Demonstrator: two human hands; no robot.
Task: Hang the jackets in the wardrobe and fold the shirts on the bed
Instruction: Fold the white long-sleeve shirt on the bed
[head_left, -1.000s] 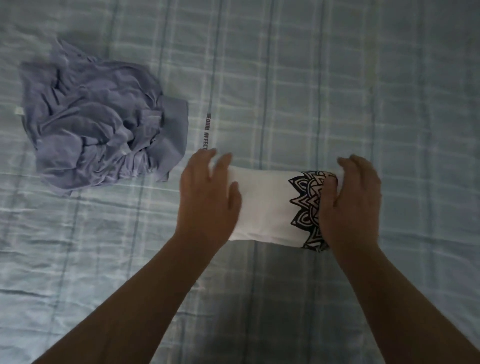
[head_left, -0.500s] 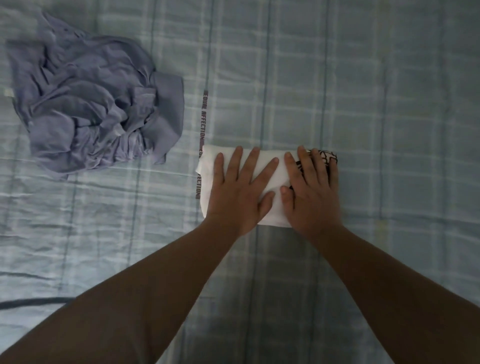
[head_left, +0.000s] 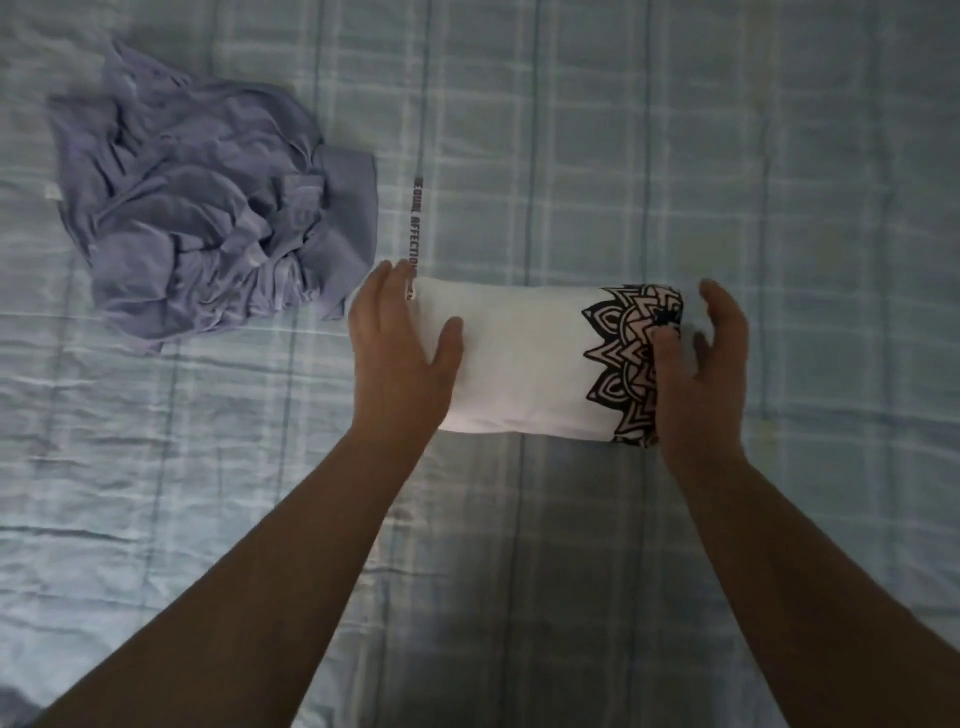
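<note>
A white shirt (head_left: 524, 358) with a black mandala print lies folded into a small rectangle on the checked blue bed sheet (head_left: 701, 156). My left hand (head_left: 397, 358) cups its left end, thumb on top and fingers along the edge. At the printed right end my right hand (head_left: 701, 379) does the same, with the thumb on the print and the fingers curled around the end. A crumpled lilac shirt (head_left: 208, 218) lies in a heap on the bed to the upper left, apart from both hands.
A printed line of text (head_left: 415, 223) runs along the sheet just above my left hand. Bare sheet stretches to the right and in front of the folded shirt. A bit of lilac-grey cloth (head_left: 15, 706) shows at the bottom left corner.
Half a second ago both hands lay flat side by side on top of the folded shirt. They have since slid apart to its two ends, as they were a second ago.
</note>
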